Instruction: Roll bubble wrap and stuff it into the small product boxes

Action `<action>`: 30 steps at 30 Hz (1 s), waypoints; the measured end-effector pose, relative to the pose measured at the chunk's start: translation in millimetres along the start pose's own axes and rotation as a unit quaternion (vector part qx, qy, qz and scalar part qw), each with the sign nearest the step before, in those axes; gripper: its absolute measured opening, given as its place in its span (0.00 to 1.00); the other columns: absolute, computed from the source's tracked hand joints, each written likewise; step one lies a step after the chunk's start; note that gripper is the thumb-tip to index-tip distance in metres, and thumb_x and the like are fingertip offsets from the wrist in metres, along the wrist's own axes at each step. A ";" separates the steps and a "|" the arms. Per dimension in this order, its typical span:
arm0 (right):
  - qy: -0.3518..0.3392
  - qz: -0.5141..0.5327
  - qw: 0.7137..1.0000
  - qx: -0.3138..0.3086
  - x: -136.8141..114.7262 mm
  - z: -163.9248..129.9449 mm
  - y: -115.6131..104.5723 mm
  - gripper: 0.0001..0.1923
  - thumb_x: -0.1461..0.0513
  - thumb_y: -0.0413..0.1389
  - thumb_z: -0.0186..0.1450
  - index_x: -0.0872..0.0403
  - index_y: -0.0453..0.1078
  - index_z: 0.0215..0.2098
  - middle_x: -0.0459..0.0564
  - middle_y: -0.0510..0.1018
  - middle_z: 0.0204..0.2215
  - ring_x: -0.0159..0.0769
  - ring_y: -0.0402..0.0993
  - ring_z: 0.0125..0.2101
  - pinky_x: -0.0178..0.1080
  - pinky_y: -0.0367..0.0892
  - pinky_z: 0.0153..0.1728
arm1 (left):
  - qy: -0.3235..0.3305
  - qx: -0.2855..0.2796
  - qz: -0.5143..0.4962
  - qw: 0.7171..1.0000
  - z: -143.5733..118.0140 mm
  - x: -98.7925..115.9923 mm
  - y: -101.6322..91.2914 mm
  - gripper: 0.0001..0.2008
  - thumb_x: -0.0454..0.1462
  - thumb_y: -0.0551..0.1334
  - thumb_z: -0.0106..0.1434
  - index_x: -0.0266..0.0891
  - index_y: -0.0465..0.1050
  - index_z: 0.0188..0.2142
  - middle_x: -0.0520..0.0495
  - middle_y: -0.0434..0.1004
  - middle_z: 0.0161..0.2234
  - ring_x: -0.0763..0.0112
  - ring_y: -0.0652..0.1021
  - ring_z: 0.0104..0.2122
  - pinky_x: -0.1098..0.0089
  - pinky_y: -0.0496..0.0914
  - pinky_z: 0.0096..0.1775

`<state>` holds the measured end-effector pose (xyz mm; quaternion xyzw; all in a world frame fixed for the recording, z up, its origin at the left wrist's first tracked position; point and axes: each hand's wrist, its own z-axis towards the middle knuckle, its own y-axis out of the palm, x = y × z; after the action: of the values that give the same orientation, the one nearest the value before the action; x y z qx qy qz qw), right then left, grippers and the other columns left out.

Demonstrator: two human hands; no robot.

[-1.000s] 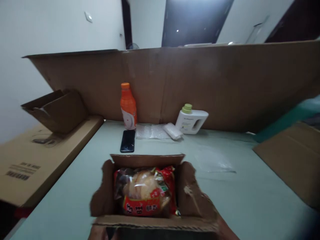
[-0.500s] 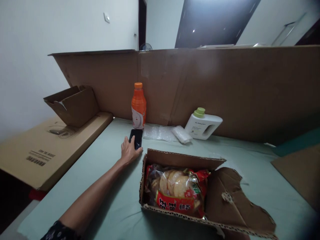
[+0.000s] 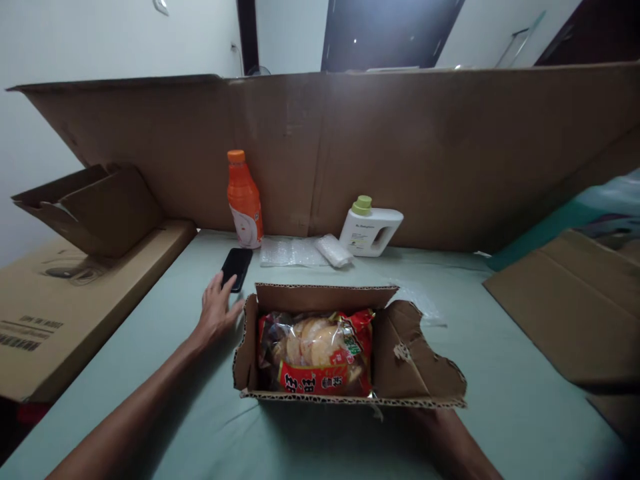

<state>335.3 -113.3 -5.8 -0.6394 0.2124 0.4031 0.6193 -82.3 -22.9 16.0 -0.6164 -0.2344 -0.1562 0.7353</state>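
Note:
My left hand point(image 3: 216, 308) has its fingers spread and extended, with the tips at the near edge of a black phone point(image 3: 237, 268) lying flat on the cloth. To the right of it stands an open cardboard box point(image 3: 325, 293) with torn flaps, one folded out to the right. Inside the box lies a clear and red bag of round crackers point(image 3: 315, 350). My right hand reaches in from the lower right against the box's near side. Only the wrist point(image 3: 440, 423) shows there; the box hides the fingers.
Behind the phone stands an orange bottle point(image 3: 245, 203). Bubble wrap point(image 3: 293, 252) and a white jug with a green cap point(image 3: 373, 230) lie along the cardboard wall point(image 3: 400, 133). A small box point(image 3: 115, 210) rests on a larger flat carton point(image 3: 30, 320) at left. More cardboard point(image 3: 560, 300) is at right.
My left hand has drawn back from on top of the phone toward the box. My right forearm has come into view by the box's near side. The view has shifted to the right.

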 end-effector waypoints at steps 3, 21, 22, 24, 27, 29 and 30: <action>0.063 0.014 0.997 -0.036 1.3 -30.2 -15.2 0.27 0.45 0.57 0.62 0.48 0.75 0.54 0.58 0.82 0.48 0.59 0.77 0.52 0.56 0.73 0.53 | 0.110 -0.068 -0.139 0.982 -81.0 -7.4 -0.8 0.31 0.44 0.58 0.62 0.42 0.63 0.65 0.39 0.61 0.68 0.51 0.65 0.66 0.55 0.64 0.63; 0.055 0.065 0.995 0.060 -23.1 92.7 18.4 0.20 0.59 0.54 0.61 0.57 0.67 0.51 0.57 0.81 0.44 0.43 0.77 0.39 0.44 0.73 0.41 | 0.032 -0.030 -0.305 0.951 -34.7 52.6 61.7 0.28 0.43 0.58 0.63 0.36 0.59 0.60 0.38 0.73 0.51 0.62 0.75 0.48 0.67 0.71 0.47; 0.052 0.063 0.995 0.059 -19.2 91.0 18.4 0.20 0.58 0.53 0.62 0.57 0.68 0.51 0.57 0.81 0.44 0.43 0.78 0.39 0.44 0.73 0.41 | 0.031 -0.030 -0.305 0.951 -37.5 51.7 63.7 0.27 0.43 0.58 0.64 0.36 0.59 0.60 0.38 0.73 0.51 0.62 0.75 0.48 0.67 0.71 0.48; 0.045 0.048 0.995 0.069 -13.0 90.1 19.8 0.18 0.57 0.52 0.64 0.56 0.69 0.50 0.56 0.81 0.44 0.43 0.78 0.39 0.44 0.73 0.41 | 0.037 -0.036 -0.310 0.949 -39.1 50.5 65.3 0.26 0.43 0.57 0.65 0.36 0.60 0.60 0.38 0.73 0.52 0.61 0.74 0.50 0.65 0.69 0.52; 0.041 0.020 0.996 0.083 -9.5 94.4 24.6 0.17 0.57 0.51 0.66 0.55 0.69 0.50 0.56 0.81 0.45 0.43 0.78 0.41 0.44 0.74 0.42 | 0.037 -0.044 -0.323 0.945 -32.5 48.3 65.3 0.25 0.43 0.55 0.66 0.37 0.60 0.60 0.38 0.71 0.55 0.58 0.72 0.55 0.60 0.65 0.58; 0.039 0.003 0.996 0.083 -9.5 97.4 25.0 0.17 0.58 0.50 0.67 0.55 0.70 0.50 0.55 0.82 0.45 0.42 0.78 0.41 0.44 0.74 0.43 | 0.038 -0.053 -0.331 0.941 -26.4 45.4 66.8 0.26 0.43 0.55 0.65 0.37 0.59 0.61 0.37 0.70 0.57 0.56 0.70 0.58 0.57 0.63 0.60; 0.037 -0.008 0.996 0.082 -9.3 97.9 22.9 0.17 0.58 0.51 0.67 0.54 0.70 0.51 0.54 0.82 0.45 0.42 0.78 0.41 0.44 0.74 0.44 | 0.043 -0.055 -0.334 0.940 -23.9 43.6 68.2 0.27 0.42 0.56 0.65 0.37 0.59 0.61 0.36 0.69 0.58 0.55 0.69 0.59 0.55 0.61 0.61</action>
<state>287.5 -24.4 -3.7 -0.6026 0.2623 0.3550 0.6649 -6.6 -30.7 -20.5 -0.5343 -0.3865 -0.4320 0.6152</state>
